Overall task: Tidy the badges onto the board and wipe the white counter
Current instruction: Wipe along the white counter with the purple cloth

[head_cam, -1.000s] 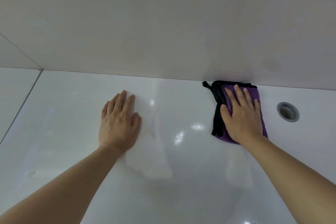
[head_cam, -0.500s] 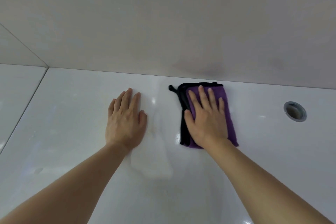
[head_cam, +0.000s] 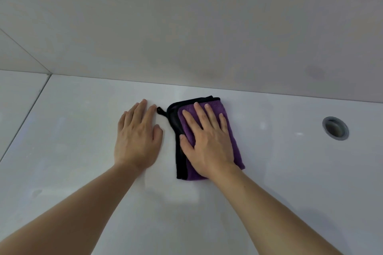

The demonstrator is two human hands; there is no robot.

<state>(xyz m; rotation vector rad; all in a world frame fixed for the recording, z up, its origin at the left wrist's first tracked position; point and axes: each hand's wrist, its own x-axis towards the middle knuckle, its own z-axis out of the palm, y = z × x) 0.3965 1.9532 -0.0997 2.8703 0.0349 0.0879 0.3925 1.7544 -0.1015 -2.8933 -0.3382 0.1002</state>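
Right hand (head_cam: pixel 209 143), fingers flat, has slid purple cloth (head_cam: pixel 234 141) leftward to frame centre beside flat, empty left hand (head_cam: pixel 136 141); counter (head_cam: pixel 290 172) wiping underway.

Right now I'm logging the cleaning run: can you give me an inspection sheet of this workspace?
Surface: white counter, glossy, with a faint smudge at lower left.
Job's things: purple cloth with black edging, folded flat; no badges or board in view.
Clutter: nothing seen.
Hands: left hand flat on the bare counter; right hand flat on the cloth.
Cables: nothing seen.
Surroundings: grey-rimmed round hole at right; plain wall behind.
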